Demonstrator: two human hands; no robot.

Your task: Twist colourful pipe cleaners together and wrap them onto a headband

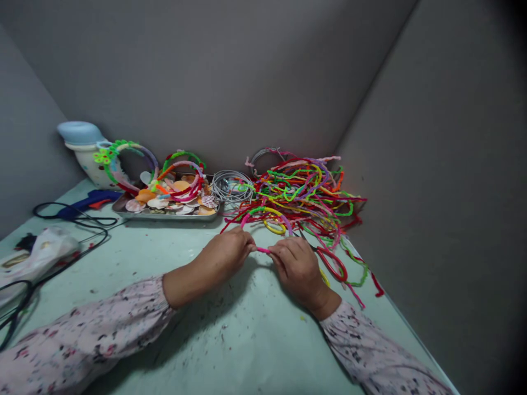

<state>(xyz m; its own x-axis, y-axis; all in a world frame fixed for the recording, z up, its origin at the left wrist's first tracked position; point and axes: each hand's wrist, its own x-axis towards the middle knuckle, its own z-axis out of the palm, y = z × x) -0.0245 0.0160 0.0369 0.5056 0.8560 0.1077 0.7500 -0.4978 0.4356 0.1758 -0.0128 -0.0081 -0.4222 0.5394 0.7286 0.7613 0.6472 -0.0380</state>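
Between my hands is a ring wrapped in pipe cleaners (pixel 263 250), its far arc showing pink, green, yellow and purple. My left hand (pixel 231 251) pinches its near side, fingers closed at the left end of a bright pink stretch. Just to the right, my right hand (pixel 297 267) grips the same pink stretch between thumb and fingers. Part of the ring is hidden behind both hands. Scissors with red handles (pixel 340 270) lie beside my right hand, their blades partly covered by it. Behind the ring spreads a tangled heap of coloured pipe cleaners (pixel 304 184).
A metal tray (pixel 181 217) of shells and wrapped rings stands at the back left, with coiled grey wire (pixel 233 186) beside it. Further left are a bottle with a blue lid (pixel 82 133), a black cable (pixel 93 244) and a white plastic bag (pixel 51 247). Walls border the table.
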